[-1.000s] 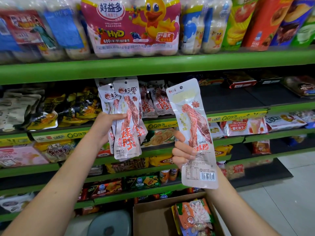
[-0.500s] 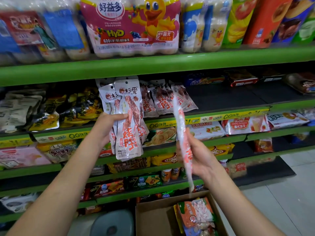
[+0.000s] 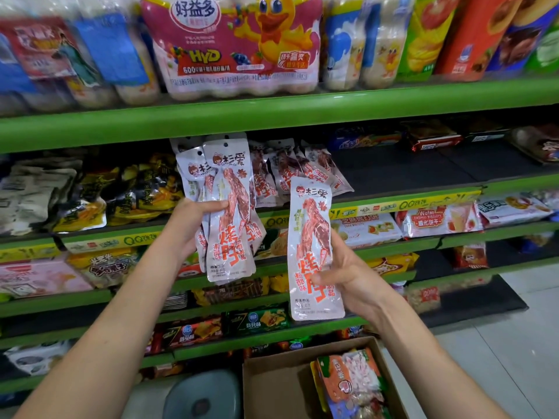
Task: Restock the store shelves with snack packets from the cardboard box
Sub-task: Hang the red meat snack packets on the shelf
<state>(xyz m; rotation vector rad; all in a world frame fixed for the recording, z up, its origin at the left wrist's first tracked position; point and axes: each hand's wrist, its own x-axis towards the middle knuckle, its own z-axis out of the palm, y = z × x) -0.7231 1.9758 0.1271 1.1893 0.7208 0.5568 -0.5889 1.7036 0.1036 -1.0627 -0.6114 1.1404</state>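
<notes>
My left hand (image 3: pixel 189 225) grips a fanned stack of white-and-red snack packets (image 3: pixel 231 213), held upright in front of the green shelves. My right hand (image 3: pixel 348 273) holds a single packet of the same kind (image 3: pixel 311 252) upright, printed front toward me, thumb across its lower half. More of these packets (image 3: pixel 290 173) lie on the second shelf behind my hands. The cardboard box (image 3: pixel 272 385) stands on the floor below, with orange snack packets (image 3: pixel 351 385) in its right side.
Green shelf edges (image 3: pixel 272 113) run across the view, crowded with drinks above and snacks below. A dark bare stretch of shelf (image 3: pixel 408 167) lies right of the lying packets. A grey stool (image 3: pixel 202 397) stands left of the box. Tiled floor (image 3: pixel 499 343) at right.
My right hand has turned its packet from back side, through edge-on, to front side facing me, and lowered it slightly. My left hand with the stack has stayed in place.
</notes>
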